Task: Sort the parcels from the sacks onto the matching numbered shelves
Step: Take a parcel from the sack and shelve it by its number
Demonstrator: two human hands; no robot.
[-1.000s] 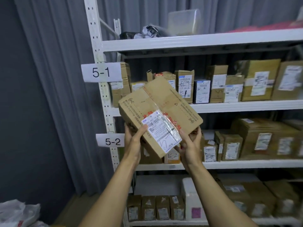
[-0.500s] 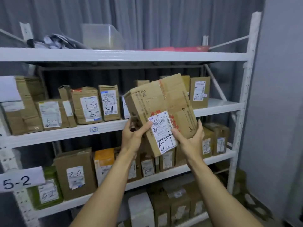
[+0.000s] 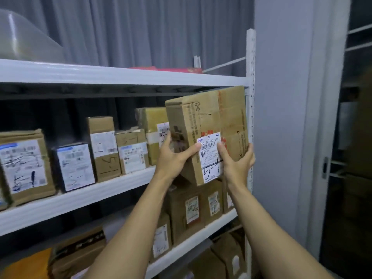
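- Both hands hold one brown box [image 3: 209, 121] up at the right end of the rack, under the top shelf [image 3: 120, 74] and just left of the white post [image 3: 250, 97].
- The box leans a little.
- The left hand [image 3: 173, 156] grips the box's left side. Its thumb lies on the front, next to the label [image 3: 210, 160], and its fingers wrap round the side.
- The right hand [image 3: 237, 164] grips the low right part. Its thumb presses on the label and its fingers curl round the right edge.
- The label is white, with a bar code and "5-1" written in pen.
- The box hides the right end of the middle shelf [image 3: 80, 196]. I cannot tell if it touches that shelf.
- To the left, a row of boxes [image 3: 132, 150] stands side by side on the middle shelf. One is a black box [image 3: 73, 166].
- More brown parcels [image 3: 187, 210] sit on the shelf below, between the two arms.
- On the top shelf are a clear tub [image 3: 24, 41] at the far left and a flat red thing [image 3: 165, 69] near the right.
- A grey curtain [image 3: 141, 27] hangs behind the rack.
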